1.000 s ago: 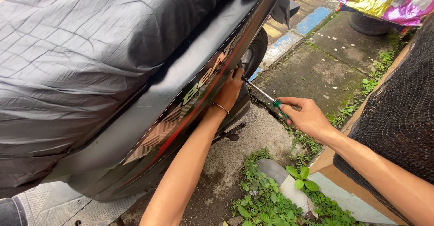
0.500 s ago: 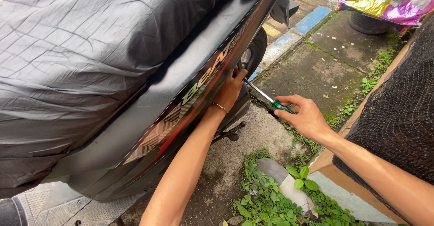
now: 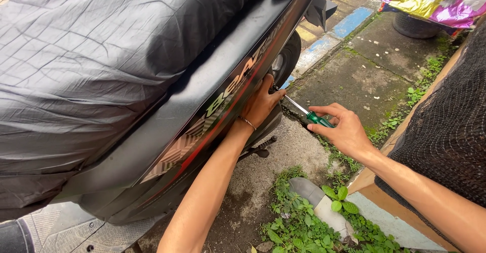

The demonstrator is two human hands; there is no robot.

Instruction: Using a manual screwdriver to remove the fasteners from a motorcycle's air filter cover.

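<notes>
A dark scooter with a wrinkled black seat fills the left of the view, its side panel striped in red. My left hand, with a thin bracelet at the wrist, reaches under that panel and presses against the body near the rear wheel. My right hand grips the green handle of a screwdriver. Its metal shaft points left toward the spot by my left fingers; the tip is hidden there.
Concrete ground lies under the scooter, with weeds and a grey stone at the lower middle. A painted kerb runs at the top. Colourful bags sit at the top right. A black mesh surface is on the right.
My right hand has shifted slightly left with the screwdriver, bringing its shaft closer to the panel. My left hand stays in place under the scooter's side.
</notes>
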